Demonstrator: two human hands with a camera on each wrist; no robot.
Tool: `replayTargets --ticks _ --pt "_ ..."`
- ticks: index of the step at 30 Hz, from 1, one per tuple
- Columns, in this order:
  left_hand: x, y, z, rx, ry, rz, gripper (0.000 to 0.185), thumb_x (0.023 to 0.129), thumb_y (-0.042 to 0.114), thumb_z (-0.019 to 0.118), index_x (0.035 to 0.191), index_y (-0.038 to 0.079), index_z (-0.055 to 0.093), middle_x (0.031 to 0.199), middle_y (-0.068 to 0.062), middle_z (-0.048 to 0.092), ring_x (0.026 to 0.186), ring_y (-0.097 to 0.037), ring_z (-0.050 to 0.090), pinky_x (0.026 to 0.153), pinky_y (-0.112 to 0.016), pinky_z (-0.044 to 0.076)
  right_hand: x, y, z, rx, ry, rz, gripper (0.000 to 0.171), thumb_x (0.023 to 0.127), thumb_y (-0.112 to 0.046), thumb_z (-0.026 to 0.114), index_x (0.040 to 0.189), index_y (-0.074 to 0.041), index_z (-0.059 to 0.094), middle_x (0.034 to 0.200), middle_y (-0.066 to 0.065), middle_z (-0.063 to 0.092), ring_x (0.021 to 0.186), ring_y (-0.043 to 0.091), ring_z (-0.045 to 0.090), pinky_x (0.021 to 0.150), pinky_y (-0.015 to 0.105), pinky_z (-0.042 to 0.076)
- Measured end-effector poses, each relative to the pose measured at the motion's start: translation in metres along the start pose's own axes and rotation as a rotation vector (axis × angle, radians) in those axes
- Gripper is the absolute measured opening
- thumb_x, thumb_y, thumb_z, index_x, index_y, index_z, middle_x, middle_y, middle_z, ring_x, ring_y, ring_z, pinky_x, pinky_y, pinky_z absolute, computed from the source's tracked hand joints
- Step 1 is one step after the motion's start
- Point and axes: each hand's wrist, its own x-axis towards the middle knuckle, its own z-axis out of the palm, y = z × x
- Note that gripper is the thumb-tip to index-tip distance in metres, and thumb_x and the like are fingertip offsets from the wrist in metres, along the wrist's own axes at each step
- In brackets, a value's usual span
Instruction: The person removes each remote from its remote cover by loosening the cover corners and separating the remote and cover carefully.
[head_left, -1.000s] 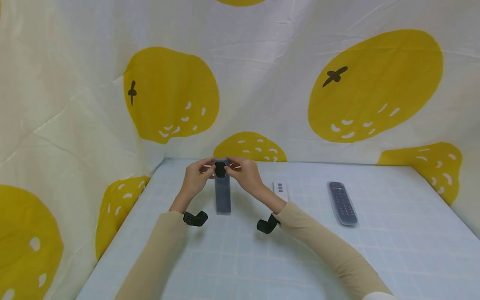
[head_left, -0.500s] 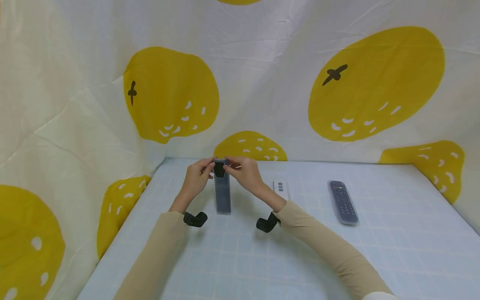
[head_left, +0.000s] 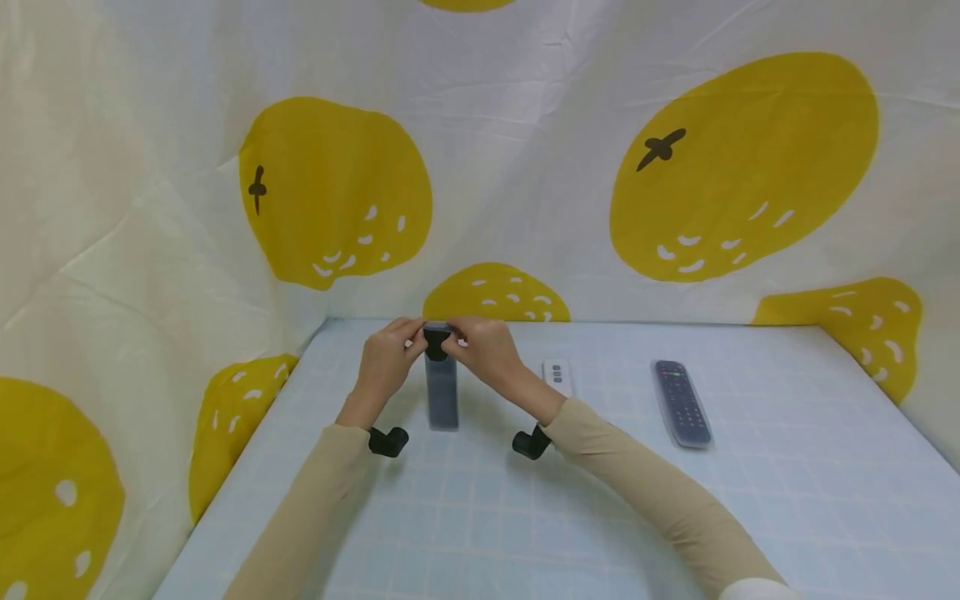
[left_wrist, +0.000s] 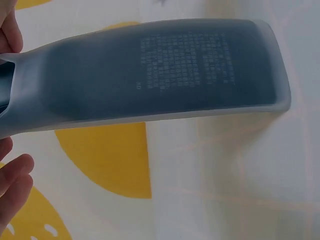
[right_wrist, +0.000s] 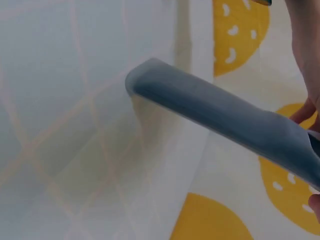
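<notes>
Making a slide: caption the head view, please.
Left hand and right hand hold a sleeved device; white remote and dark remote lie at right.

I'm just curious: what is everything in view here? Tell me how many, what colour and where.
Held remote: one, dark blue-grey in translucent cover, left of centre
White remote: one, white, right of centre, partly hidden
Dark remote: one, blue-grey, lying farther right
Tablecloth: one, pale blue grid, underneath
Backdrop cloth: at least one, white with yellow fruit prints, behind and left
White patch: one, bottom edge, unclear what
Wrist cameras: two, black, one by each wrist
Sleeves: two, beige, on the forearms
Left hand and right hand: two, bare, at held remote's upper end
</notes>
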Motion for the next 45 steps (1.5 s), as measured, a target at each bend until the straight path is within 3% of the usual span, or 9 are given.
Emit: replayTargets --ticks 3,8,15,20,26,33,39,45 --pt "0.0 0.001 -0.002 -0.006 -0.001 -0.015 0.019 0.084 0.003 0.064 0.1 -0.001 0.073 0.086 -0.011 0.071 0.067 -0.021 0.066 0.058 -0.035 0.054 -0.001 0.0 0.0 -0.012 0.005 -0.023 0.008 0.081 -0.007 0.065 0.085 -0.004 0.071 0.07 0.004 0.069 0.053 0.01 0.056 0.053 0.02 0.049" --pt "0.001 0.001 -0.005 -0.108 -0.072 -0.091 0.018 0.086 0.004 0.061 0.1 0.001 0.073 0.086 -0.01 0.071 0.073 -0.02 0.068 0.061 -0.034 0.055 -0.002 0.0 -0.003 0.001 0.012 -0.028 0.009 0.08 -0.005 0.066 0.086 -0.003 0.072 0.07 0.006 0.069 0.054 0.012 0.056 0.054 0.021 0.051" --pt "0.0 0.0 -0.01 -0.353 -0.189 -0.224 0.021 0.09 0.004 0.055 0.102 0.001 0.072 0.087 -0.011 0.069 0.064 -0.022 0.063 0.052 -0.022 0.05 -0.003 -0.003 -0.009 -0.012 -0.024 -0.059 0.005 0.083 -0.006 0.065 0.084 -0.005 0.07 0.068 0.003 0.065 0.055 0.011 0.054 0.054 0.021 0.049" --pt "0.0 -0.004 -0.013 -0.546 -0.3 -0.343 0.022 0.095 0.005 0.051 0.103 -0.003 0.069 0.096 -0.018 0.07 0.076 -0.028 0.066 0.057 -0.023 0.055 -0.002 -0.007 -0.013 0.02 -0.065 -0.049 0.006 0.086 -0.007 0.064 0.084 -0.005 0.069 0.065 0.003 0.062 0.054 0.011 0.05 0.052 0.019 0.042" --pt "0.0 -0.003 -0.016 -0.615 -0.381 -0.404 0.022 0.098 0.01 0.05 0.105 0.0 0.068 0.092 -0.017 0.07 0.08 -0.026 0.065 0.059 -0.027 0.057 0.002 -0.003 -0.018 0.192 -0.175 0.109 0.01 0.088 -0.007 0.063 0.088 -0.005 0.073 0.066 0.004 0.063 0.054 0.011 0.048 0.052 0.018 0.038" --pt "-0.005 -0.002 -0.018 -0.639 -0.438 -0.44 0.025 0.1 0.016 0.051 0.115 0.002 0.065 0.094 -0.016 0.068 0.084 -0.025 0.064 0.062 -0.027 0.057 0.007 0.004 -0.024 0.446 -0.345 0.391 0.021 0.089 -0.01 0.063 0.104 0.0 0.073 0.084 0.01 0.074 0.065 0.013 0.065 0.059 0.022 0.053" --pt "-0.007 0.001 -0.017 -0.697 -0.441 -0.461 0.027 0.1 0.015 0.049 0.118 0.0 0.063 0.097 -0.019 0.067 0.084 -0.027 0.064 0.063 -0.028 0.058 0.01 0.011 -0.026 0.567 -0.428 0.508 0.019 0.088 -0.007 0.062 0.102 0.002 0.072 0.083 0.014 0.074 0.064 0.014 0.068 0.063 0.025 0.057" --pt "-0.007 0.001 -0.014 -0.714 -0.443 -0.478 0.028 0.102 0.016 0.046 0.117 -0.002 0.062 0.098 -0.021 0.066 0.08 -0.017 0.062 0.066 -0.029 0.058 0.013 0.016 -0.024 0.61 -0.463 0.562 0.018 0.089 -0.007 0.062 0.1 0.001 0.073 0.085 0.015 0.074 0.067 0.019 0.07 0.064 0.028 0.058"
